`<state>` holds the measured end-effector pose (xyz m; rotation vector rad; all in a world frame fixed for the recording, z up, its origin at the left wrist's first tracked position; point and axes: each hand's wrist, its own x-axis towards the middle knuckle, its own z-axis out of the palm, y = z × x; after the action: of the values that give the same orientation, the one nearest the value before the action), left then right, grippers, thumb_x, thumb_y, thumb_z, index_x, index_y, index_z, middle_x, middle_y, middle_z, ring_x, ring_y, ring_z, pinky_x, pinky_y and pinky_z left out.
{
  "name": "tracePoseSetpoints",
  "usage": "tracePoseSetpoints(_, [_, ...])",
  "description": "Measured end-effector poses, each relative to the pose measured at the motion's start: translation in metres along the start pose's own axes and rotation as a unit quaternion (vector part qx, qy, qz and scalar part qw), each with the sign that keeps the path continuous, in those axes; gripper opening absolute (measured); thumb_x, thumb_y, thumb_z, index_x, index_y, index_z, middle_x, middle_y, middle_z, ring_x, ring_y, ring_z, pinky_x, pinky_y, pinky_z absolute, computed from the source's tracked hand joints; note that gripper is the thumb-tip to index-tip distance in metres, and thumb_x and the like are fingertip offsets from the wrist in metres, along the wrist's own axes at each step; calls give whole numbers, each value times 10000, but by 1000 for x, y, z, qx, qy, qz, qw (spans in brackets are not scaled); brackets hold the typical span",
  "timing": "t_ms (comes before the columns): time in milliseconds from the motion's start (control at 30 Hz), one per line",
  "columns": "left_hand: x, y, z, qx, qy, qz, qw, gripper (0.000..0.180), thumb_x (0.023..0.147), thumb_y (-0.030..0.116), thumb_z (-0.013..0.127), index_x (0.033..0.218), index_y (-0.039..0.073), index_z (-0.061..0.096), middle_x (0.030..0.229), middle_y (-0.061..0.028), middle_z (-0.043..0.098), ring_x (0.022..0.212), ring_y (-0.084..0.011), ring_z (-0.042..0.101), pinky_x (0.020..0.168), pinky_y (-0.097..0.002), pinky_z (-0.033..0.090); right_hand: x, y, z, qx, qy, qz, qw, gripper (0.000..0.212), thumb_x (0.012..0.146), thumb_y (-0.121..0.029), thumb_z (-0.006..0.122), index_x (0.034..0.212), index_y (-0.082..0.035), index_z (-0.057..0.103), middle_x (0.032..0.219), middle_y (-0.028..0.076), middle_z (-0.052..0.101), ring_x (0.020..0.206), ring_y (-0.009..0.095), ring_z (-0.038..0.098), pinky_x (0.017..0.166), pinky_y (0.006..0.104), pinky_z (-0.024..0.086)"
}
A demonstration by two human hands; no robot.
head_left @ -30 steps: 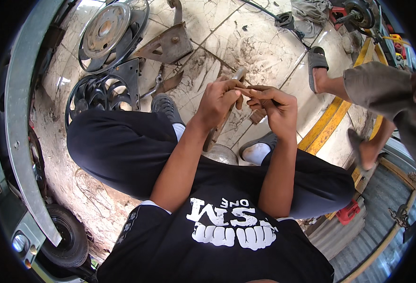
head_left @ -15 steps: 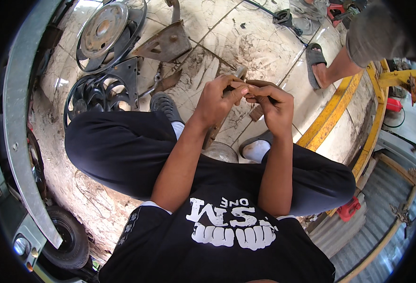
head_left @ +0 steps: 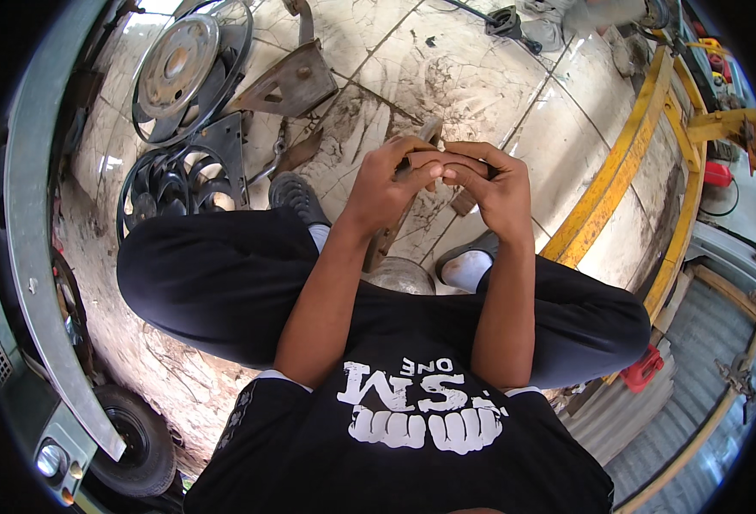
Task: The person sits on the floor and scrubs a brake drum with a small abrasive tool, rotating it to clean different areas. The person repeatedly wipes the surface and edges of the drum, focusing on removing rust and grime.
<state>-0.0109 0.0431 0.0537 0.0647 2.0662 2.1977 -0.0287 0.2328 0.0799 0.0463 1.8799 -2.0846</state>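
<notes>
Both of my hands are closed on a curved reddish-brown strip (head_left: 448,159), which looks like a brake lining. My left hand (head_left: 382,184) pinches its left end and my right hand (head_left: 504,188) its right end, thumbs close together at the near edge. Below the hands, a long rusty metal piece (head_left: 380,248) slants between my legs; its upper part shows just beyond the fingers, and its middle is partly hidden. A round dull metal object (head_left: 402,275) sits under its near end. Beside my right wrist, a small brown block (head_left: 464,202) lies on the tiles.
At the far left are a rusty wheel disc (head_left: 179,64), black fan parts (head_left: 168,180) and a metal bracket (head_left: 288,81). A yellow frame (head_left: 605,201) stands on the right. Near left are a tyre (head_left: 142,437) and a curved metal bumper (head_left: 31,248). Dirty tiles (head_left: 472,81) lie ahead.
My hands have turned the strip so that more of its curved face shows, and the thumbs have drawn a little apart. Another person's sandalled foot and leg have left the right side.
</notes>
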Motion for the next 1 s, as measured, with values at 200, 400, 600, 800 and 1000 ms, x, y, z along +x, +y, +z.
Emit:
tracePoseSetpoints(200, [6,-3,-10,210,-15,106,972,262,976,191,681,1131,-14,733,893,-69,700,800,-144,640,758,-301,499,0,5,0,-14,10,0,1000,247,891,89,747,1134,112,711,1025,174,785,979,197,752,869,314,620])
tracePoseSetpoints(400, [4,-12,-8,125,-19,7,992,268,925,265,752,1058,32,756,837,-134,714,838,-309,626,780,-420,503,4,8,-4,-25,2,7,1000,217,890,67,761,1102,95,722,1027,154,788,960,180,752,860,301,615])
tracePoseSetpoints(600, [5,2,-7,117,-39,-7,992,216,947,205,731,1061,24,763,820,-139,709,779,-282,666,734,-390,518,5,7,-9,-35,-14,5,999,203,880,60,774,1075,88,728,1008,139,790,941,166,750,835,279,602])
tracePoseSetpoints(800, [3,-6,-2,132,-28,-13,991,200,956,195,723,1079,45,771,878,-152,718,813,-300,689,746,-390,527,3,-6,-17,-8,-14,62,998,239,903,-15,785,1121,72,740,1003,126,786,930,154,736,843,285,590])
tracePoseSetpoints(1000, [2,-5,-8,176,-43,-1,983,204,944,220,744,1088,78,768,896,-140,716,858,-302,656,793,-408,520,3,-6,-18,-53,-34,84,995,277,919,-109,798,1154,35,768,1012,106,789,924,140,725,853,293,576])
